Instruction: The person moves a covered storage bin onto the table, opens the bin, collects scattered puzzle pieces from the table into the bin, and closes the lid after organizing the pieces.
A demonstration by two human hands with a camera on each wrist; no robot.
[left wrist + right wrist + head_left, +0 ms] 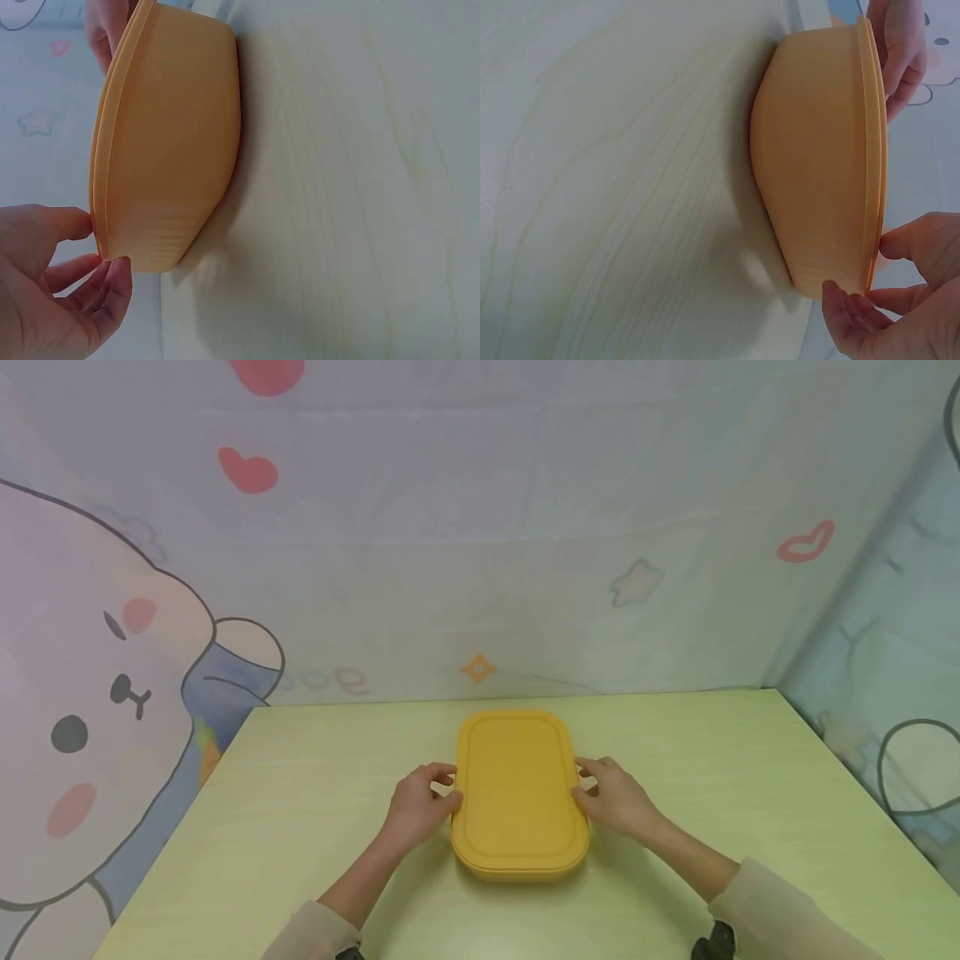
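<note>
A yellow lidded box (517,785) with rounded corners sits on the table, its lid in place on top. On its left long side my left hand (422,803) pinches the lid's rim between thumb and fingers. My right hand (615,795) does the same on the opposite side, about level with the left. The left wrist view shows the box's tapering side wall (172,135) and the left fingertips at the lid edge. In the right wrist view the right thumb lies at the lid and the other fingers are just below the rim (874,165).
The box stands on a pale wood-grain table (322,793) that reaches back to a hanging cloth (420,527) printed with hearts and stars. A cartoon animal (112,693) is printed on the left. Another printed cloth (892,677) borders the right side.
</note>
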